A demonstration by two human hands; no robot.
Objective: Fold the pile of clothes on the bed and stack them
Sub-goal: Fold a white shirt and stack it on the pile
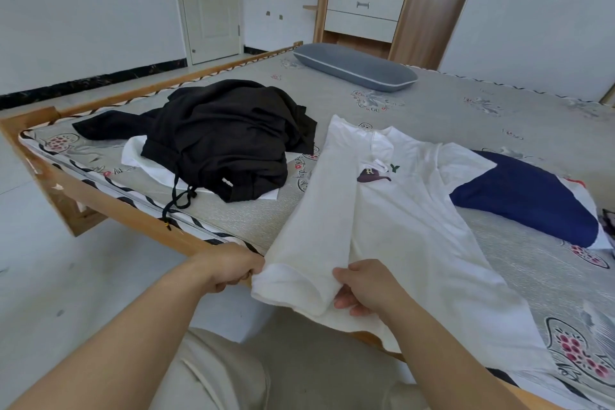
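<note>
Both my forearms are bare up to the frame edge, no sleeves in view, no watch, rings or bands. My left hand [233,265] and right hand [367,286] are bare too, no gloves. Nails on my right fingers [342,301] are short & unpainted. Lower down I wear light beige trousers [219,373], plain fabric w/ a stitched seam running along the left leg.

On the bed [466,103], a T-shirt [392,210] lies spread at the near edge — the heap of clothes [226,140] to its left, a folded garment [529,193] touching its right side. A pillow [356,66] lies far behind — beyond it, a cabinet [366,10].
</note>
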